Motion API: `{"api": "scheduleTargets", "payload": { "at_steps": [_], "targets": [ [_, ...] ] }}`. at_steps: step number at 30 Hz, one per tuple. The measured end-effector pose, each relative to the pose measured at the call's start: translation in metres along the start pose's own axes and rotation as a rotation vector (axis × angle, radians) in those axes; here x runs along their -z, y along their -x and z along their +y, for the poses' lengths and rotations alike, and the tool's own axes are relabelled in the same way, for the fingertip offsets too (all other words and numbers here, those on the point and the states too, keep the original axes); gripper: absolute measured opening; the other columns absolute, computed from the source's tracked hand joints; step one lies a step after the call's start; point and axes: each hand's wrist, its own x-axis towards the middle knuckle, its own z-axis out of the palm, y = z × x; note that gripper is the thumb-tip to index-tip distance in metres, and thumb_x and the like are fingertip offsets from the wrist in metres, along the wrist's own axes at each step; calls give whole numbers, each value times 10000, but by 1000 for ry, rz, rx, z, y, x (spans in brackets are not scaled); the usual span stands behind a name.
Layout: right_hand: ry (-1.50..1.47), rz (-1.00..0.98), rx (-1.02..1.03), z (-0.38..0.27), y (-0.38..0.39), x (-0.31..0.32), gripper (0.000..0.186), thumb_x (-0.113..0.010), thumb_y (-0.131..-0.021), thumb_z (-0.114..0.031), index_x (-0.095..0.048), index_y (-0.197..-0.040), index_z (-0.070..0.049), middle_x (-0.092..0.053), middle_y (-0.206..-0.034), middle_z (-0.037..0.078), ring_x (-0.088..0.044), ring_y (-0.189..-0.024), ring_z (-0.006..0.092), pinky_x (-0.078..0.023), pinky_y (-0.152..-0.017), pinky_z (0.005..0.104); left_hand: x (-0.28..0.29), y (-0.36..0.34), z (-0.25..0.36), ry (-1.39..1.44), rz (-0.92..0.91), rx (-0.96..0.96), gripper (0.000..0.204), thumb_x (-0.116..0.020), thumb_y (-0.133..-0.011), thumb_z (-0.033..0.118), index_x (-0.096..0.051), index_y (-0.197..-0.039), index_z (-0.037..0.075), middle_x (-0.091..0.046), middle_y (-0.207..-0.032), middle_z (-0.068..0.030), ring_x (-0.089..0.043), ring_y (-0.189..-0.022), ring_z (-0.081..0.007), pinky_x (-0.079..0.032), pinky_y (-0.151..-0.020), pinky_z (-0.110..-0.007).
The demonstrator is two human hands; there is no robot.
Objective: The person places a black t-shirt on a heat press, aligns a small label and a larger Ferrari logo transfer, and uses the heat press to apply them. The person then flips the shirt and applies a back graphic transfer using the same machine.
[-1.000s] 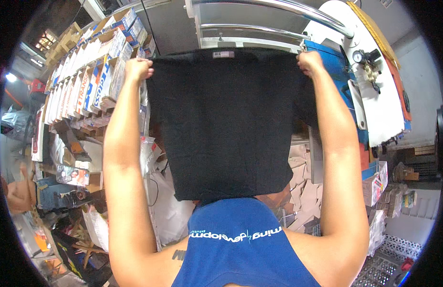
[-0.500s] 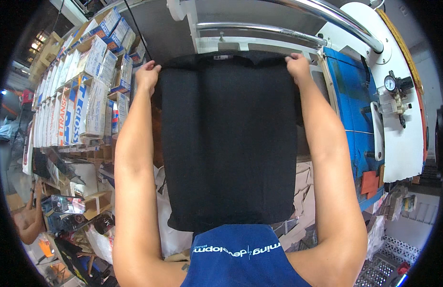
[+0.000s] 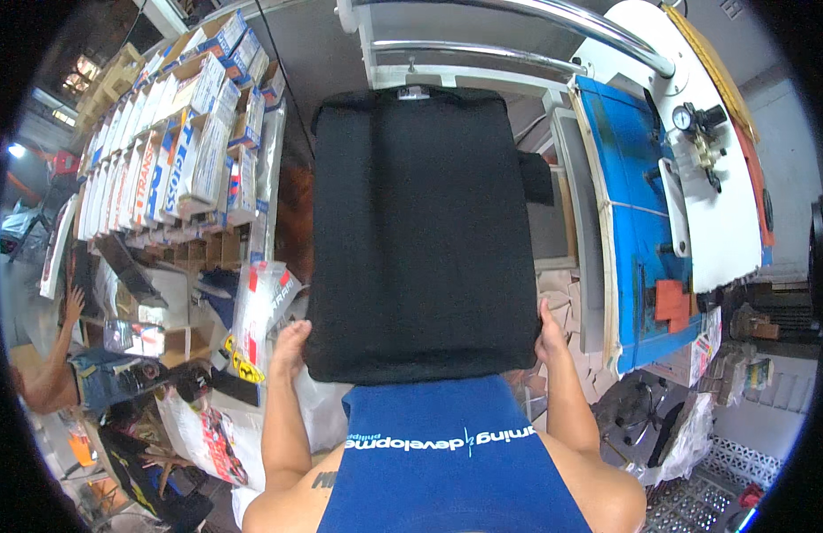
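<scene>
A black T-shirt [image 3: 420,231] lies stretched flat over a board in front of me, its neck with a small white label at the far end. One dark sleeve [image 3: 537,178] sticks out on the right. At the near left corner of the shirt, my left hand [image 3: 291,349] grips its side edge. On the opposite side, my right hand [image 3: 551,338] does the same near the right corner, thumb pointing up. The shirt's edge partly hides the fingers of both hands.
White and blue boxes [image 3: 198,151] stand stacked on shelving at the left. Chrome bars [image 3: 482,53] cross behind the shirt. A blue board [image 3: 638,222] and a pressure gauge [image 3: 684,117] are at the right. Another person's arm [image 3: 60,346] shows at the far left.
Both hands have moved from the shirt's far shoulders back toward me, to its near side edges. The shirt's neck end now lies over the board's far end. The view has shifted slightly.
</scene>
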Motion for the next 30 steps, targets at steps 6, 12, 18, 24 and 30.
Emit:
{"api": "scheduleTargets", "payload": {
  "at_steps": [6, 12, 18, 24, 30],
  "targets": [
    [28, -64, 249, 8, -6, 66, 445, -705, -1002, -233, -641, -1336, 54, -712, -1314, 158, -670, -1222, 286, -482, -1119, 419, 55, 19, 8, -198, 65, -68, 200, -729, -997, 156, -717, -1139, 16, -774, -1094, -77, -730, -963, -186, -567, -911, -357],
    [-173, -80, 204, 16, -3, 76, 409, -703, -995, -220, -666, -1310, 38, -703, -1337, 165, -663, -1232, 311, -464, -1138, 466, 46, 31, 3, -15, -112, -118, 235, -698, -1015, 120, -689, -1210, -10, -761, -1153, -83, -718, -1054, -195, -545, -976, -359],
    [-276, -215, 172, 20, 0, 84, 448, -694, -1008, -239, -641, -1368, 22, -659, -1412, 173, -611, -1311, 332, -436, -1172, 503, 29, 43, -1, 64, -84, -154, 334, -697, -1015, 132, -638, -1317, 0, -729, -1268, -104, -701, -1141, -217, -538, -1028, -381],
    [-86, 34, 274, 29, -17, 102, 386, -706, -1020, -262, -663, -1296, 5, -698, -1320, 142, -650, -1223, 276, -474, -1125, 444, 35, 24, -24, -186, 186, -102, 326, -690, -1032, 199, -686, -1290, -1, -744, -1195, -63, -671, -1088, -157, -513, -968, -322],
    [-1, 31, 276, 37, -22, 120, 365, -651, -1052, -194, -607, -1368, -16, -683, -1341, 118, -641, -1227, 265, -482, -1098, 465, 51, 23, -33, 17, 37, -200, 413, -654, -1048, 198, -596, -1402, -5, -692, -1343, -90, -658, -1197, -212, -509, -1049, -384]
  ]
}}
